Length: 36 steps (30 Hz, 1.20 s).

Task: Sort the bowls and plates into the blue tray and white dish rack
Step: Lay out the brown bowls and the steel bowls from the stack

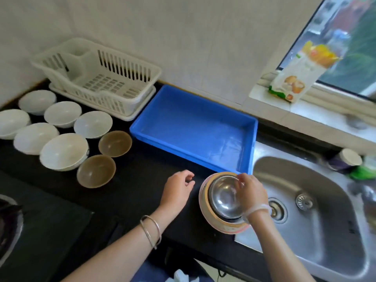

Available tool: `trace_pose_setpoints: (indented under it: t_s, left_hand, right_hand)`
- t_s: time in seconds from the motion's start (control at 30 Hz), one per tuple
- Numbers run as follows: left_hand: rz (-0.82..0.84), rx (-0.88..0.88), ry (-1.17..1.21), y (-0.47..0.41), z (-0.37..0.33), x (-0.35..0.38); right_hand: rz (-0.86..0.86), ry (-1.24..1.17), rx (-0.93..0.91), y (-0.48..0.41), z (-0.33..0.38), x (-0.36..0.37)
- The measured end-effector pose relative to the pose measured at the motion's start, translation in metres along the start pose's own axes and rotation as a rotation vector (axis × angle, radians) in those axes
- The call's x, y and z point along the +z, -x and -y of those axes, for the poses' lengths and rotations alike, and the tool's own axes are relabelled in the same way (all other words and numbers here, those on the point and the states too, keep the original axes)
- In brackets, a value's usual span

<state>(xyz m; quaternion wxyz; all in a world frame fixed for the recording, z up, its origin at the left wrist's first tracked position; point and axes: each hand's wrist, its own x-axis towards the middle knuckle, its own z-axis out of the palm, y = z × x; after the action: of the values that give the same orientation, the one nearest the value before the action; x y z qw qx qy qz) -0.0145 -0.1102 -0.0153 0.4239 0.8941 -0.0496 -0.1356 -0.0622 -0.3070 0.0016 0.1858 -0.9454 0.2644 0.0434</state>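
though left hand (179,186) empty, right hand (251,192) on steel bowl (223,197)

The rack (97,78) is set behind the bowls (63,139); the tray (195,127) is placed between rack and sink (317,200).

Daylight enters via the window (345,43) at upper right; you get a soft, even, fairly bright scene w/ no hard shadows. Pale glare streaks the floor of the blue tray (230,147), & the steel sink (317,202) and steel bowl (224,197) throw back dull highlights. The black counter (138,180) reads very dark, detail lost. Wide-angle bend shows: wall edge & sill lean at frame edges. Overall slightly soft; the carton (299,74) on the sill and the right-edge items are smeared w/ blur.
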Motion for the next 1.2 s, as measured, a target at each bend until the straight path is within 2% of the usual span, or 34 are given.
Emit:
trace_pose_setpoints:
  t_s: [0.17, 0.4, 0.57, 0.7, 0.9, 1.2]
  left_hand:
    - [0.114, 0.096, -0.058, 0.008, -0.029, 0.039]
    - [0.114, 0.118, -0.178, 0.008, -0.035, 0.056]
    - [0.122, 0.116, -0.208, 0.008, -0.035, 0.061]
    - [0.142, 0.064, -0.14, 0.007, -0.036, 0.06]
    - [0.183, -0.078, 0.044, -0.004, -0.042, 0.061]
    - [0.212, -0.044, 0.027, -0.011, -0.049, 0.063]
  right_hand:
    - [0.018, 0.001, 0.066, 0.012, -0.039, -0.001]
    - [0.005, -0.01, 0.145, 0.011, -0.04, 0.008]
    - [-0.019, -0.15, 0.208, 0.012, -0.046, 0.008]
    - [-0.027, -0.284, 0.264, 0.014, -0.053, 0.004]
    - [-0.119, -0.371, 0.245, 0.021, -0.064, -0.016]
    - [-0.13, -0.466, 0.314, 0.027, -0.083, -0.029]
